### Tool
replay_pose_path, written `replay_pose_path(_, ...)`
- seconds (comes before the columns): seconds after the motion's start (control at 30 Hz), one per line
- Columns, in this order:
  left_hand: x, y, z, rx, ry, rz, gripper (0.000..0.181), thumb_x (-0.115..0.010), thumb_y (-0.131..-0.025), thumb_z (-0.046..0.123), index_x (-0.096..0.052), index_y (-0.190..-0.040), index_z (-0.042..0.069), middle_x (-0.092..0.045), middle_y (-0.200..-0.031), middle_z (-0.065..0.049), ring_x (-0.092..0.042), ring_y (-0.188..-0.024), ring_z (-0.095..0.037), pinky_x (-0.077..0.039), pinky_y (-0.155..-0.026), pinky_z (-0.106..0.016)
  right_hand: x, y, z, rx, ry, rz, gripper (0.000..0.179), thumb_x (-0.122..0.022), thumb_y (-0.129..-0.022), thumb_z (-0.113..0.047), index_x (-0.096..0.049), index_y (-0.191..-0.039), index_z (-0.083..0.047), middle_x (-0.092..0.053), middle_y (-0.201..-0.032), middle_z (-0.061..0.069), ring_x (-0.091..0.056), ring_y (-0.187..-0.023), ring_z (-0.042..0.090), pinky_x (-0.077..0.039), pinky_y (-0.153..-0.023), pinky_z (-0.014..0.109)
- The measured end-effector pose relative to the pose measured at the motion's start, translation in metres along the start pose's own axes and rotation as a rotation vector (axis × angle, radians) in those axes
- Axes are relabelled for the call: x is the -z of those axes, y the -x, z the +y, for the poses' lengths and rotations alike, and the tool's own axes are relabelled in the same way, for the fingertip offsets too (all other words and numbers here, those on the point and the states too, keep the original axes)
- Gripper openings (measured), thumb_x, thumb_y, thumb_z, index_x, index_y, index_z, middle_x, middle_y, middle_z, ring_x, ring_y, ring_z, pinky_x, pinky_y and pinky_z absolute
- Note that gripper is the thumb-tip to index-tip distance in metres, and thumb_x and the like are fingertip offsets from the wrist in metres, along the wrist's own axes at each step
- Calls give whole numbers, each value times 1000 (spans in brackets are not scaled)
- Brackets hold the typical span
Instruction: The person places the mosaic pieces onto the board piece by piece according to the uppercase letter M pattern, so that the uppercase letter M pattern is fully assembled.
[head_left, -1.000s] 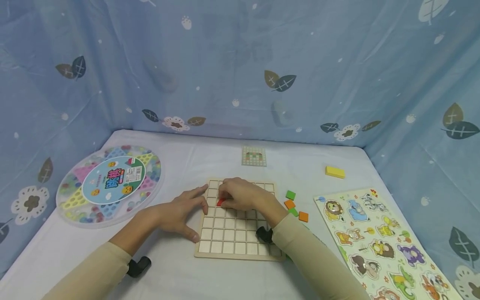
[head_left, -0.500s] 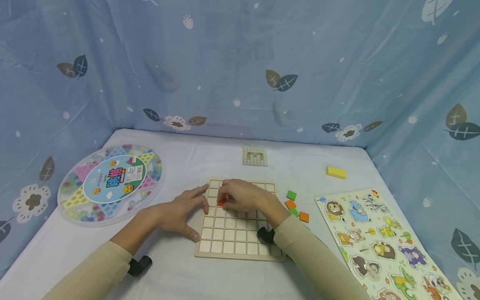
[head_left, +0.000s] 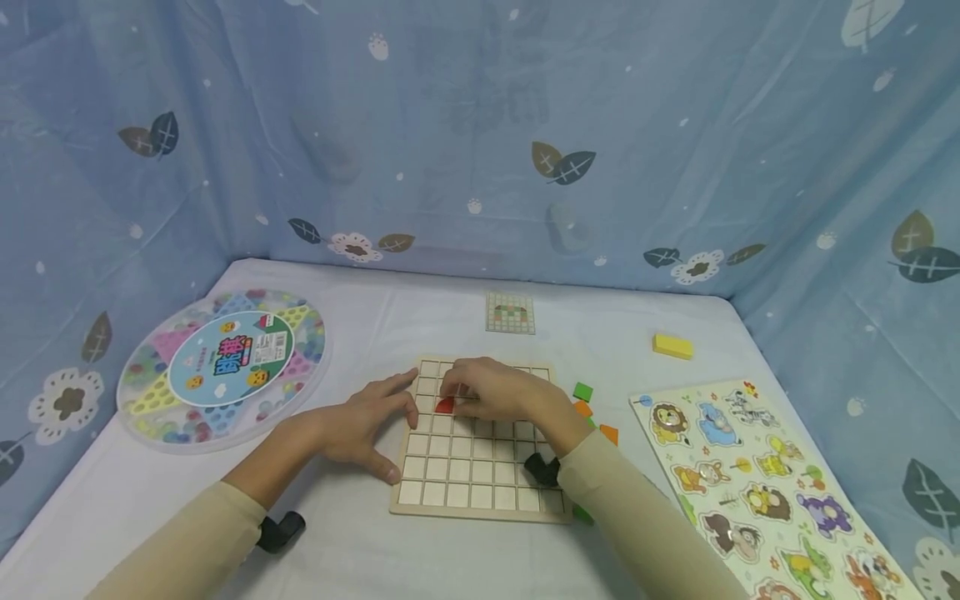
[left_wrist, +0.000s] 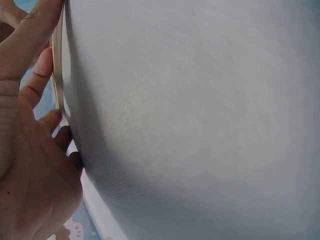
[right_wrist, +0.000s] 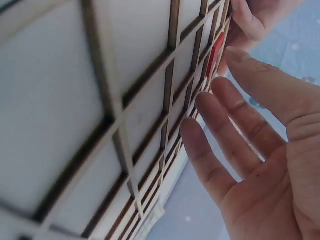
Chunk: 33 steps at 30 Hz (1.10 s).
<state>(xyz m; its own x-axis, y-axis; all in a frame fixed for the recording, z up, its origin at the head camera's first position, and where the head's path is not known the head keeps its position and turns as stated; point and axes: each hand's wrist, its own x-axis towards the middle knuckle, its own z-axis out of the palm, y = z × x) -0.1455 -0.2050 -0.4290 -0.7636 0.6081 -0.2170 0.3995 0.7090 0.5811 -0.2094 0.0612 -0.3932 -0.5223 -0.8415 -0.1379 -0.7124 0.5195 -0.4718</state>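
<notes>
A wooden grid board (head_left: 459,471) lies flat on the white table, and a red tile (head_left: 444,406) sits in one of its cells near the far left side. My right hand (head_left: 491,390) hovers over the board just right of that tile. In the right wrist view its thumb and fingers stand apart, and the red tile (right_wrist: 215,54) shows beyond the fingertips with nothing pinched. My left hand (head_left: 360,429) rests at the board's left edge, thumb and fingers spread. The left wrist view shows the fingers of this hand (left_wrist: 37,82) against the board's side (left_wrist: 57,65).
Green (head_left: 582,391) and orange tiles (head_left: 609,433) lie right of the board, partly behind the right arm. A pattern card (head_left: 511,313) lies beyond the board. Around these are a yellow block (head_left: 672,346), an animal puzzle board (head_left: 742,483) and a round marble game box (head_left: 228,358).
The right hand has let go of the red tile, which now lies flat in its cell, and has shifted slightly right. The left hand has stayed in place.
</notes>
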Motion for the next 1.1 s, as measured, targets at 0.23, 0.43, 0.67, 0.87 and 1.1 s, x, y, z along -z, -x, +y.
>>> replay_pose_path(0.23, 1, 1, 1, 2, -4, 10, 64, -91, -67, 55, -52, -112, 35, -4, -173, -10, -8, -156, -46, -23, -116, -72, 8, 16, 2, 17, -12, 23, 21, -71, -98, -15, -71, -119, -13, -67, -121, 1, -64, -114, 20, -52, -98, 36)
replay_pose_path(0.43, 0, 0, 2, 8, -4, 10, 64, -92, -66, 55, -53, -112, 35, -5, -174, -9, -10, -156, -46, -24, -116, -70, 16, 32, 11, 0, 7, 63, 23, -71, -98, -13, -71, -121, -13, -67, -121, -1, -65, -115, 21, -53, -98, 37)
replay_pose_path(0.67, 0, 1, 3, -3, -4, 11, 63, -92, -66, 53, -53, -112, 34, -5, -173, -12, -11, -155, -47, -24, -116, -71, 21, 50, 25, -5, 44, 115, 22, -70, -98, -11, -71, -120, -11, -67, -119, -2, -65, -112, 21, -53, -97, 39)
replay_pose_path(0.87, 1, -1, 2, -23, -8, 11, 62, -91, -67, 55, -54, -112, 33, -6, -173, -14, -12, -155, -48, -24, -115, -72, 24, 65, 35, -31, 34, 145, 24, -68, -99, -12, -70, -123, -12, -65, -122, -2, -63, -119, 26, -51, -101, 44)
replay_pose_path(1.1, 1, 2, 0, -24, 0, 12, 63, -92, -68, 54, -54, -113, 32, -6, -173, -14, -10, -155, -49, -22, -115, -73, 27, 80, 48, -80, 24, 178, 26, -67, -99, -10, -70, -124, -13, -66, -125, -2, -62, -121, 26, -50, -103, 48)
